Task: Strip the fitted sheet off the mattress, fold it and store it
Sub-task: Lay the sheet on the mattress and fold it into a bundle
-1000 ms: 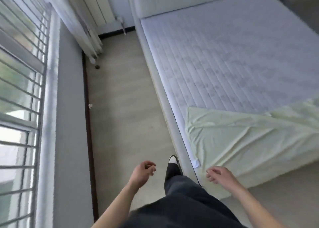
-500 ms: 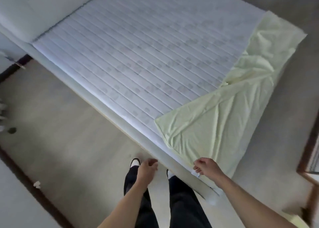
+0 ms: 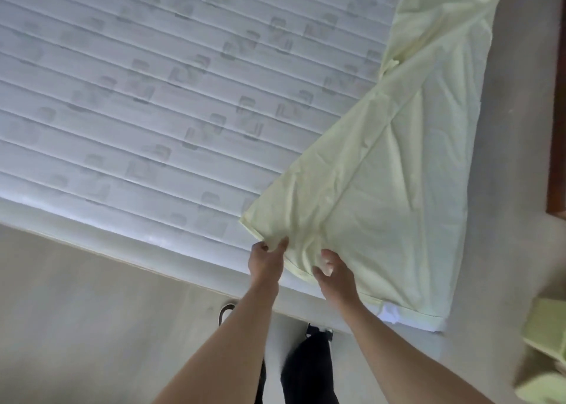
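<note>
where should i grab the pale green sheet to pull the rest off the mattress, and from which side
Grip the fitted sheet at its loose near corner and hem, coming from the bed's near side edge. That corner already lies free on the mattress, while the rest drapes over the foot end. The left hand pinches the hem there; the right hand reaches in beside it, its fingers not clearly closed. Pulling toward the foot end likely frees it.

Pale-yellow fitted sheet (image 3: 382,171) half-peeled off mattress (image 3: 153,97)
</note>
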